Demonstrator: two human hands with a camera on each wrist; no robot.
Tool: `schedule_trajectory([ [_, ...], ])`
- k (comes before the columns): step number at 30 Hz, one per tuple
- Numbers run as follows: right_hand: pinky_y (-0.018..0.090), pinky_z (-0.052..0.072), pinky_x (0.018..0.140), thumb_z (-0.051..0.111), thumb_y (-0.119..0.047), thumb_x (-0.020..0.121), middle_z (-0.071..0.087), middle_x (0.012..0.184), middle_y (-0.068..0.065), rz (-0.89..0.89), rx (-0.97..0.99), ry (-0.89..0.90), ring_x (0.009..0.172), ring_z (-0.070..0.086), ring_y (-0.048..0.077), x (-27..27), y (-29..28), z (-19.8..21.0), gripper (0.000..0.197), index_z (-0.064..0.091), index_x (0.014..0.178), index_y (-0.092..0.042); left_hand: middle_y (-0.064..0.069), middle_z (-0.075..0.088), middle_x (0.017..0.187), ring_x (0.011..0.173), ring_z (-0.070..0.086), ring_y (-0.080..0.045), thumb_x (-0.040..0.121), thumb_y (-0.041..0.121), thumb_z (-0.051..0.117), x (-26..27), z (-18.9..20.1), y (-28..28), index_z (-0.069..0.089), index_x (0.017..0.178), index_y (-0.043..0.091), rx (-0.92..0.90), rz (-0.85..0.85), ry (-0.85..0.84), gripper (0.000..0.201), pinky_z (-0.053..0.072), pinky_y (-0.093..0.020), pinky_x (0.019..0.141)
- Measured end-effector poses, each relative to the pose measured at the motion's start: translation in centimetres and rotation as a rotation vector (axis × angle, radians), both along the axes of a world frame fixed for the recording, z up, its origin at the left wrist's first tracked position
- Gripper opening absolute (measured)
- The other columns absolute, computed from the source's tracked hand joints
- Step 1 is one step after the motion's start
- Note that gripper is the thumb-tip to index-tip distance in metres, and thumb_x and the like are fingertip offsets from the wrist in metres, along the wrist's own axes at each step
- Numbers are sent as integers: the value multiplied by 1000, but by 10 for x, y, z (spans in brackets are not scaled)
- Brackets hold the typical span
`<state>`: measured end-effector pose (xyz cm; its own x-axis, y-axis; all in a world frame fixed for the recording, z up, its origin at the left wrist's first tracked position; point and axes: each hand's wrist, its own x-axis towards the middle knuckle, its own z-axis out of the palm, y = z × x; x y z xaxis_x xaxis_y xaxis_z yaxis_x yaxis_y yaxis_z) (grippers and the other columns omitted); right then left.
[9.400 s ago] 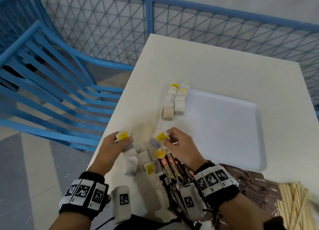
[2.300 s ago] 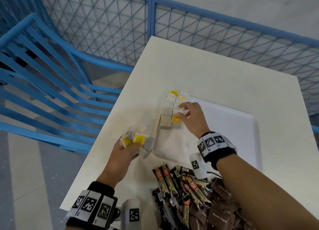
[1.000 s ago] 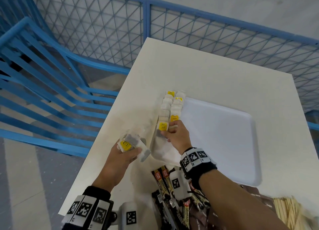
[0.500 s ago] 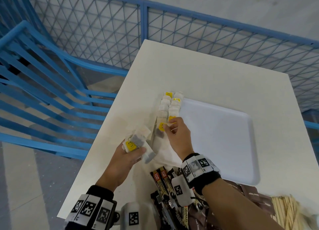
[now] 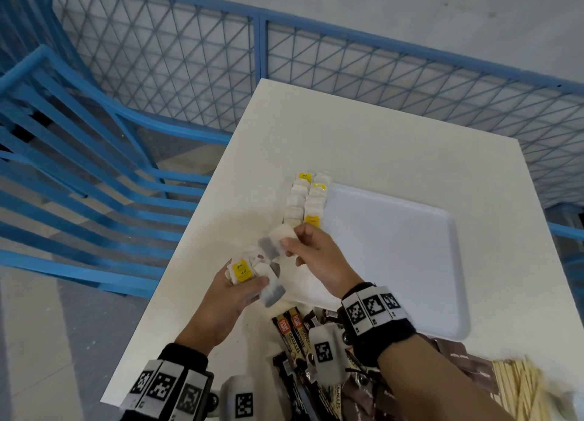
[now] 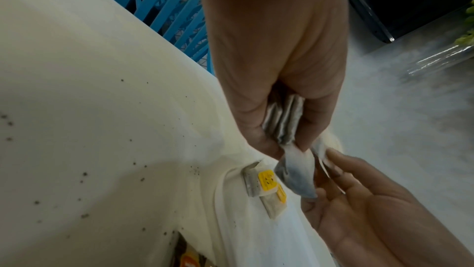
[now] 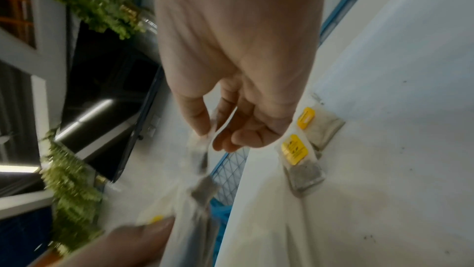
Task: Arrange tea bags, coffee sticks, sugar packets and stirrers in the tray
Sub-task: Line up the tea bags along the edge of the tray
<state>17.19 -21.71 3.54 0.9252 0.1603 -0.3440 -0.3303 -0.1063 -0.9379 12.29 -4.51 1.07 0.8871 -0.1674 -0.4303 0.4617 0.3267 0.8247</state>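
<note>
My left hand (image 5: 245,276) grips a small bundle of tea bags (image 5: 252,270) with a yellow tag on top, above the table's left edge; the left wrist view shows the bundle (image 6: 282,121) squeezed between thumb and fingers. My right hand (image 5: 289,238) pinches one tea bag (image 5: 272,241) at the bundle's far end, and in the right wrist view this bag (image 7: 202,145) hangs from thumb and forefinger. Two rows of tea bags (image 5: 305,199) lie along the left side of the white tray (image 5: 395,262).
Coffee sticks (image 5: 292,332) lie in a heap on the table near me, under my right wrist. Brown sugar packets (image 5: 461,367) and wooden stirrers (image 5: 521,386) are at the near right. A blue mesh fence (image 5: 189,57) runs round the table's far and left sides.
My right hand has left the near end of the tea bag rows in the tray, come back to my left hand and taken hold of a bag from the bundle.
</note>
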Motion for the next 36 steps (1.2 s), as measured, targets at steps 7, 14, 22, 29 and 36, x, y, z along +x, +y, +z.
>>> schedule_trajectory([
  [7, 14, 39, 55, 59, -7, 89, 58, 77, -1, -250, -35, 2, 65, 50, 8, 10, -40, -7, 8, 61, 94, -14, -23, 64, 114, 103, 62, -31, 50, 24, 77, -1, -4, 5, 59, 112, 5, 15, 37, 25, 68, 55, -33, 81],
  [14, 21, 36, 67, 64, -21, 87, 44, 74, -4, -245, -366, -54, 66, 40, 10, 16, -61, -28, 4, 67, 89, -20, -13, 70, 104, 96, 65, -25, 53, 16, 76, -2, -2, 3, 60, 105, 10, 2, 22, 20, 54, 56, -27, 73],
  [22, 17, 35, 61, 62, -16, 88, 52, 65, -5, -118, -367, 44, 61, 44, 7, 26, -52, -39, 15, 68, 95, -4, -10, 72, 104, 94, 67, -20, 51, 24, 75, -3, 0, 4, 60, 104, 11, 6, 2, 27, 57, 55, -27, 73],
  [29, 26, 41, 67, 66, -21, 84, 54, 66, -5, -159, -461, 52, 68, 50, 14, 38, -42, -51, 10, 61, 87, -13, -17, 67, 110, 100, 62, -26, 56, 18, 77, -3, -4, 7, 62, 103, 15, 36, 12, 72, 49, 50, -38, 87],
  [36, 17, 39, 57, 68, -21, 83, 53, 67, -5, -258, -482, 20, 70, 52, 16, 37, -39, -53, 20, 50, 75, -19, -19, 64, 110, 96, 63, -23, 56, 16, 76, -2, -2, 6, 61, 103, 14, 14, 19, 69, 50, 54, -29, 77],
])
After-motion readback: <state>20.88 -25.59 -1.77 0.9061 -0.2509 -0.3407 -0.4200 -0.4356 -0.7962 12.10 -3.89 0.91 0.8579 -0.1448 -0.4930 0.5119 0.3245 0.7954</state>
